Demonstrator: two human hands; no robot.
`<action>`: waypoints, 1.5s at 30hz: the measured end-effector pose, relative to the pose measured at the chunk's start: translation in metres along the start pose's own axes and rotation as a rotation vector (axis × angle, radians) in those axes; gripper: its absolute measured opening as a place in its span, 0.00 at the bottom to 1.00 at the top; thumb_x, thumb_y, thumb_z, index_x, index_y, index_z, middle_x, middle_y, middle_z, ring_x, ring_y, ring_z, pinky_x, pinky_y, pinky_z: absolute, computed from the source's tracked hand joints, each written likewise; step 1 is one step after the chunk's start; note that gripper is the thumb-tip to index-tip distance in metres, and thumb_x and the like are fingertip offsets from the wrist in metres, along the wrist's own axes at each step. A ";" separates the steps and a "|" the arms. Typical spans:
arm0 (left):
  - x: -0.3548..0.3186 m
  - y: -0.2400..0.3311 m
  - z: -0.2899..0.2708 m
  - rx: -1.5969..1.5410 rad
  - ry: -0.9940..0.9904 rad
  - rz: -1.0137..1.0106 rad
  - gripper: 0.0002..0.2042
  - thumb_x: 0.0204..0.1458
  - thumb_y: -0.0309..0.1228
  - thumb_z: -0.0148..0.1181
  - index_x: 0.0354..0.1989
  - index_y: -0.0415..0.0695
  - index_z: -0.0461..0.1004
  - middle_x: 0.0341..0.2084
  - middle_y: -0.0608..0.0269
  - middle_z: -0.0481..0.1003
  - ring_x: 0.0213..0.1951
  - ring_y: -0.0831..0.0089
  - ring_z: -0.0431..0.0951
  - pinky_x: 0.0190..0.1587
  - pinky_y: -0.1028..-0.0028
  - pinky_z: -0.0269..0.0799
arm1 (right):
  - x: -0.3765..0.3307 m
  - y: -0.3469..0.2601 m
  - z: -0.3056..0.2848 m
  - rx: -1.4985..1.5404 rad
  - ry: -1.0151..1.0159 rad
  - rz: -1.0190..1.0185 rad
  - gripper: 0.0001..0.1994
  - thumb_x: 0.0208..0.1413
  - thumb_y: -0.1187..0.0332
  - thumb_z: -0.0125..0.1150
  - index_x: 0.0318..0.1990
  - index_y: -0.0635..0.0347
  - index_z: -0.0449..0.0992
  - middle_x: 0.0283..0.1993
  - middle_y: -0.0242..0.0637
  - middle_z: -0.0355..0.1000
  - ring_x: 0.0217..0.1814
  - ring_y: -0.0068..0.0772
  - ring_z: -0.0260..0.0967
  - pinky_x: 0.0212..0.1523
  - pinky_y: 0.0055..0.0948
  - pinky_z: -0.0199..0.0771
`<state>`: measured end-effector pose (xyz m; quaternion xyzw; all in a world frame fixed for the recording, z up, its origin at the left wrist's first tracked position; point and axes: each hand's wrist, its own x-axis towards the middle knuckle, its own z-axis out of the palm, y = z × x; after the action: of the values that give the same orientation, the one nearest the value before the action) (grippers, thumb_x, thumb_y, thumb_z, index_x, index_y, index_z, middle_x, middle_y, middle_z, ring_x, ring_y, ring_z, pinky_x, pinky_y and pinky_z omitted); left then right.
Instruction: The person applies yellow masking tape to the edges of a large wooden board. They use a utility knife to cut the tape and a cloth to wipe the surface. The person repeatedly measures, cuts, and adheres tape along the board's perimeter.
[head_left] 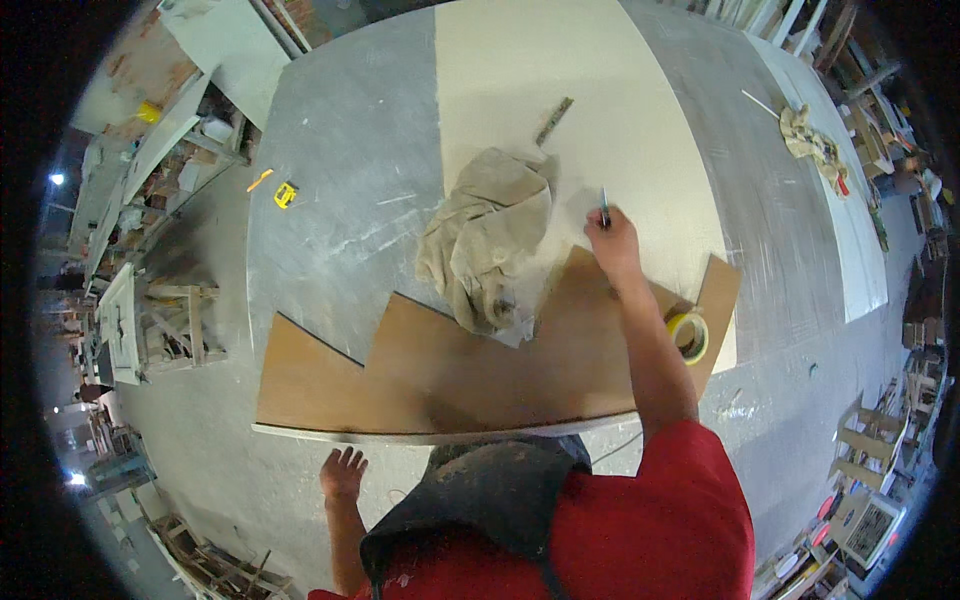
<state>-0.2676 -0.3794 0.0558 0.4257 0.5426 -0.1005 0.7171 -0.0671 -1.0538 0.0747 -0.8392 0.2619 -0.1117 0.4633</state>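
Brown zigzag-cut board (450, 370) lies at the near table edge. The right hand (612, 240) pinches a pencil (604, 208) on the pale panel (560, 120) beyond it; the left hand (342, 472) hangs open, fingers spread, below the edge.

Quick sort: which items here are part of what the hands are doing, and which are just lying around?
In use:
right hand holding a pencil
pale sheet it marks
zigzag-cut brown board by its edge

Lying about:
crumpled cloth
tape roll
yellow tape measure
ruler
rag
The left hand hangs free below the table.
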 end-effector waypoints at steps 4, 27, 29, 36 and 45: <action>-0.040 -0.021 0.019 0.425 0.098 0.237 0.32 0.62 0.36 0.54 0.71 0.39 0.53 0.56 0.47 0.72 0.46 0.52 0.80 0.40 0.58 0.79 | 0.114 -0.011 0.030 -0.382 -0.042 -0.153 0.16 0.53 0.71 0.57 0.50 0.54 0.78 0.43 0.52 0.77 0.43 0.50 0.77 0.47 0.45 0.77; -0.064 -0.003 0.258 1.408 -0.347 1.135 0.32 0.53 0.25 0.66 0.66 0.35 0.61 0.60 0.42 0.68 0.62 0.49 0.69 0.65 0.59 0.65 | 0.088 -0.061 -0.051 0.350 -0.103 0.163 0.11 0.61 0.60 0.61 0.34 0.58 0.74 0.31 0.33 0.75 0.27 0.27 0.70 0.27 0.31 0.67; -0.059 -0.012 0.350 1.562 -0.574 1.421 0.36 0.50 0.28 0.69 0.68 0.38 0.60 0.64 0.42 0.64 0.66 0.47 0.63 0.67 0.54 0.60 | 0.020 -0.052 -0.089 0.651 -0.058 0.300 0.08 0.62 0.62 0.60 0.35 0.56 0.73 0.28 0.29 0.72 0.24 0.23 0.67 0.25 0.26 0.65; -0.042 -0.069 0.514 2.126 -0.622 1.508 0.41 0.44 0.39 0.72 0.69 0.44 0.61 0.68 0.49 0.60 0.66 0.45 0.62 0.66 0.51 0.62 | -0.259 -0.011 -0.163 1.200 0.414 0.745 0.10 0.66 0.61 0.55 0.45 0.56 0.70 0.26 0.30 0.68 0.24 0.26 0.62 0.25 0.26 0.63; -0.167 -0.105 0.550 1.962 -1.044 1.798 0.18 0.52 0.38 0.58 0.47 0.40 0.76 0.46 0.42 0.78 0.49 0.45 0.77 0.53 0.55 0.74 | -0.498 -0.061 -0.116 1.470 0.944 0.770 0.10 0.67 0.60 0.54 0.48 0.54 0.72 0.26 0.31 0.67 0.27 0.27 0.63 0.27 0.27 0.65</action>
<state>-0.0153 -0.8933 0.1748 0.8488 -0.5161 -0.0902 0.0704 -0.5137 -0.8397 0.2164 -0.0625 0.5442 -0.4153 0.7263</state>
